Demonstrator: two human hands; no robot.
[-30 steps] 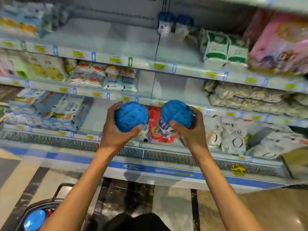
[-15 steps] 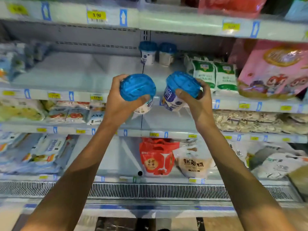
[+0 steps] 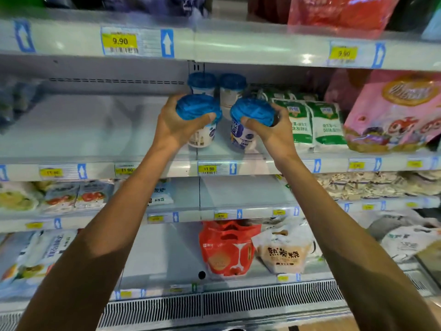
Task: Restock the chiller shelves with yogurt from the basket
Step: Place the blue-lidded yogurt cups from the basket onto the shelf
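My left hand [image 3: 175, 126] grips a white yogurt cup with a blue lid [image 3: 198, 108] by its top. My right hand [image 3: 269, 130] grips a second blue-lidded yogurt cup [image 3: 251, 112] the same way. Both cups hang just above the front of the chiller shelf [image 3: 95, 139], side by side. Behind them, at the back of that shelf, stand two more blue-lidded yogurt cups [image 3: 202, 83] [image 3: 232, 86]. The basket is out of view.
Green-and-white pouches [image 3: 312, 125] and a pink bag [image 3: 396, 111] fill the shelf to the right of the cups. The shelf's left part is bare. Lower shelves hold packets, a red bag [image 3: 226, 249] and a white bag [image 3: 284, 252]. An upper shelf edge [image 3: 214, 44] hangs overhead.
Both hands have risen and moved forward with their cups, from in front of the lower shelves to over the shelf with the two standing cups. The view has tilted upward.
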